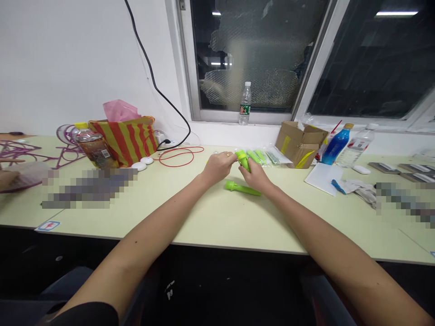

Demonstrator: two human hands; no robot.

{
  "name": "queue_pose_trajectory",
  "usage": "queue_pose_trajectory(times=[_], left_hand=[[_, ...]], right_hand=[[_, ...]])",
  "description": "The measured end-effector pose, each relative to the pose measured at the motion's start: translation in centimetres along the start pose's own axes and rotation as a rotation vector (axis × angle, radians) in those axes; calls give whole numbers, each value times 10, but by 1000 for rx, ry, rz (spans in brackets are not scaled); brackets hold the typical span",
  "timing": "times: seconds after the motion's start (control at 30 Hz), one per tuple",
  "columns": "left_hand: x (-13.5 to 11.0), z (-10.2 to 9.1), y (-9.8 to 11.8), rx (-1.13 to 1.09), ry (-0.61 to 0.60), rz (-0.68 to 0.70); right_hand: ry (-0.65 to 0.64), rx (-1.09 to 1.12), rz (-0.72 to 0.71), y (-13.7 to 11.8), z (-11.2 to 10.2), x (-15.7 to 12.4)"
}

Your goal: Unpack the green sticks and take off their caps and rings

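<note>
Black sleeve; left hand is bunching beside a green implement, hold untellable; right hand is clasping its body snugly above the table, presumably for steadiness; second green implement is lying nearer, probably for handiness.

A black sleeve ends in a plain, rounded hem on my left arm; below it I am bare to the wrist, with one small round mole. A thin, gold-toned ring sits on my left fingers, too small to show detail. My right arm is bare as far as it shows, marked by a faint spot.
</note>
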State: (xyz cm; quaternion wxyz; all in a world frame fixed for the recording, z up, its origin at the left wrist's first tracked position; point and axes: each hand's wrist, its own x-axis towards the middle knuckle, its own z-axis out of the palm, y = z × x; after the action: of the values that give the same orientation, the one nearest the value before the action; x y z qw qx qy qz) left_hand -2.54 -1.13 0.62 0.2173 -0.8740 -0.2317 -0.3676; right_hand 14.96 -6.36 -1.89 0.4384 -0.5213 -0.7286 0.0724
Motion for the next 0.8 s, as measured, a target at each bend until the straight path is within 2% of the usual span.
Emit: queue_pose_trajectory(times=[0.13,0.27,0.37,0.43,0.63,0.8], left_hand=[[-1,-1,-5,115,16,100],[-1,-4,-3,124,58,184],[-1,-4,0,90,100,207],[-2,-2,3,66,120,188],[-4,-2,6,35,80,53],[-1,-3,14,-27,146,-81]], right_hand=[[-112,142,40,0,-8,2],[-341,369,203,-3,-25,3],[-507,492,252,-5,-39,5],[-572,530,273,-7,-45,5],[-553,613,317,-14,-44,4],[-507,713,328,-19,-43,3]])
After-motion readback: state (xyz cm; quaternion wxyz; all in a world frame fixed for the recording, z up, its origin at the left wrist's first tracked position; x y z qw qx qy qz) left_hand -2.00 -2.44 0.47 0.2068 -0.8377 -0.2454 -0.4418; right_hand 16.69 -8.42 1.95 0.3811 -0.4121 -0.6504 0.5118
